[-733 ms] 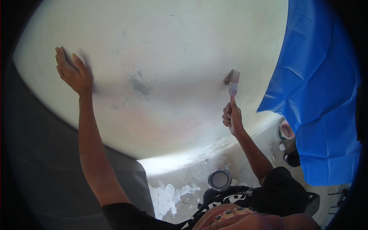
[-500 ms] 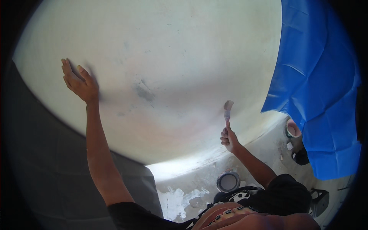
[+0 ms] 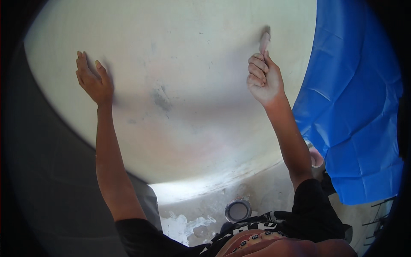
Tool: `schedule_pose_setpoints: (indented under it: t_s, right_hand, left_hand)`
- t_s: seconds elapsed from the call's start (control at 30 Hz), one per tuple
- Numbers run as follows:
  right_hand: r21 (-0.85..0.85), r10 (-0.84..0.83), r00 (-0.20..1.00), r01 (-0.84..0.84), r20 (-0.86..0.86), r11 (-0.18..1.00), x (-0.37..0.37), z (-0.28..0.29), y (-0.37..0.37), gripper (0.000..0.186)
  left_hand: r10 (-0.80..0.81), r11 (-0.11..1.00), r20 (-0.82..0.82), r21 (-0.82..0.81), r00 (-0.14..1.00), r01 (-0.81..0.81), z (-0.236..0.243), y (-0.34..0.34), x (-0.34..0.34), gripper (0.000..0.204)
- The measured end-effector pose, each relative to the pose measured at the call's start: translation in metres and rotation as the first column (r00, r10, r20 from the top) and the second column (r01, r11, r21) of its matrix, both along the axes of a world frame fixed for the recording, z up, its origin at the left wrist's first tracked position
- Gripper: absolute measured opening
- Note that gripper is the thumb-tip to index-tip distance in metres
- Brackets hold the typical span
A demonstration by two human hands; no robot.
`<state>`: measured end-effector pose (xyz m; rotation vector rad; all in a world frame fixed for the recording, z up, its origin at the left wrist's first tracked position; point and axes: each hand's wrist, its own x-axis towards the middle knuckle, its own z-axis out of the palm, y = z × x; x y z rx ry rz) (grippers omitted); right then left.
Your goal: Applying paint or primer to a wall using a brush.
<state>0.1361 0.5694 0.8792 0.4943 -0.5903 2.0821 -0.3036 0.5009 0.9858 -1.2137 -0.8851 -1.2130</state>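
A large pale, curved surface [image 3: 184,64] with grey smudges and faint pink patches fills much of the view. My left hand [image 3: 94,81] rests against its left part, fingers apart and nothing held. On the upper right, my right hand [image 3: 264,77] is closed round a paintbrush [image 3: 265,39], whose tip is at the surface, beside a soft shadow; much of the brush is hidden by the fingers or foreshortened.
A crumpled blue sheet [image 3: 351,98] hangs along the right side, a dark grey sheet [image 3: 60,171] at the left. Below the curved surface, a can [image 3: 238,210] and a pinkish container [image 3: 316,157], partly behind my right arm, stand on the paint-splashed floor [image 3: 184,222].
My right hand with the paintbrush has swept far upward from the lower right of the curved surface. My left hand is slightly higher in the picture than half a second ago.
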Motion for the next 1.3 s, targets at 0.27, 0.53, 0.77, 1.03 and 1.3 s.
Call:
schedule_pose_setpoints:
  t_s: [0.27,0.53,0.77,1.03,1.3]
  right_hand:
    - [-0.085,-0.38,0.699,0.531,0.606,0.843,-0.055,-0.188,-0.023,0.05]
    - [-0.502,0.18,0.584,0.454,0.792,0.737,-0.079,-0.389,-0.079,0.054]
    - [-0.755,0.172,0.98,-0.035,0.103,0.654,-0.068,-0.177,-0.046,0.022]
    - [-0.428,0.031,0.979,-0.118,-0.203,0.896,-0.044,-0.091,-0.036,0.025]
    - [-0.25,-0.032,0.939,0.124,0.342,0.96,-0.025,-0.117,-0.052,0.03]
  left_hand:
    - [0.107,0.994,-0.015,0.011,0.994,-0.107,0.001,-0.017,-0.021,0.053]
    - [0.098,0.992,-0.07,0.085,0.993,-0.092,0.002,0.005,-0.014,0.049]
    - [0.214,0.971,0.125,-0.135,0.969,-0.197,-0.006,-0.016,-0.018,0.056]
    - [0.183,0.981,0.123,-0.085,0.975,-0.174,-0.01,-0.001,-0.013,0.056]
    - [0.128,0.99,0.157,-0.075,0.979,-0.117,-0.012,-0.009,-0.021,0.053]
